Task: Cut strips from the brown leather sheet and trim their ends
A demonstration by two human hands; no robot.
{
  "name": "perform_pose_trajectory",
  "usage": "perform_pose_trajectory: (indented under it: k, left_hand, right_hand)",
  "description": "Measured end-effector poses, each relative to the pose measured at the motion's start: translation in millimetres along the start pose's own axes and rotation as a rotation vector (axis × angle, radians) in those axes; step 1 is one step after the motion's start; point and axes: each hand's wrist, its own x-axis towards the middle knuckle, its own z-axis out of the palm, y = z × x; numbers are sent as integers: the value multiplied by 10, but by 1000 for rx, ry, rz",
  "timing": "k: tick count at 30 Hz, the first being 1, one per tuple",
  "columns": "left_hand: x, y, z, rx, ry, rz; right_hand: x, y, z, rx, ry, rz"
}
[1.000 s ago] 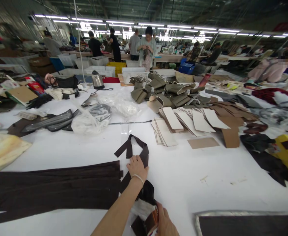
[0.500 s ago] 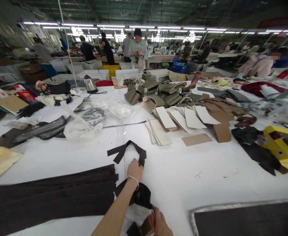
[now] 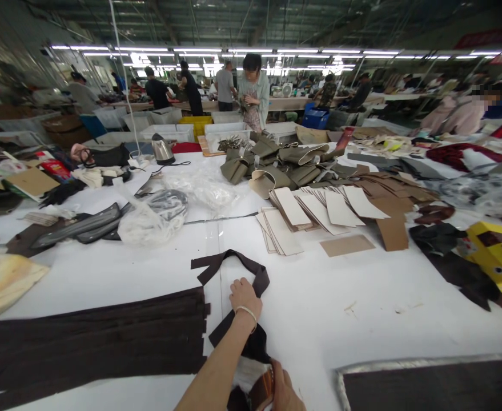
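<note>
At the bottom edge, centre, the right hand (image 3: 285, 391) clasps a glossy brown leather piece (image 3: 262, 390). Just above it, the left hand (image 3: 244, 294) curls its fingers onto a dark brown strap (image 3: 253, 265), which lies looped mid-frame on the white table (image 3: 319, 308). Stacked dark strips (image 3: 92, 337) lie at lower left. Pale card pieces (image 3: 336, 208) sit farther up, right of centre.

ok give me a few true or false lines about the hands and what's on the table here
The left hand rests on a looped dark strap. True.
The stack of dark strips lies to the right of that hand. False: it lies to its left.
A kettle stands at the far side of the table. True.
The right hand lies flat and empty. False: it holds a shiny brown piece at the picture's bottom edge.
</note>
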Motion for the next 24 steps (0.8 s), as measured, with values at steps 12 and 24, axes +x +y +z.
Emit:
perform_pose_trajectory:
  k: [12,24]
  left_hand:
    - [190,157,-134,-529,-181,155]
    - [-587,-482,-2263,-1139,-585,404]
  right_hand:
    - [-5,42,-102,35,45,-91]
    - [958,-352,-1302,217,453,-118]
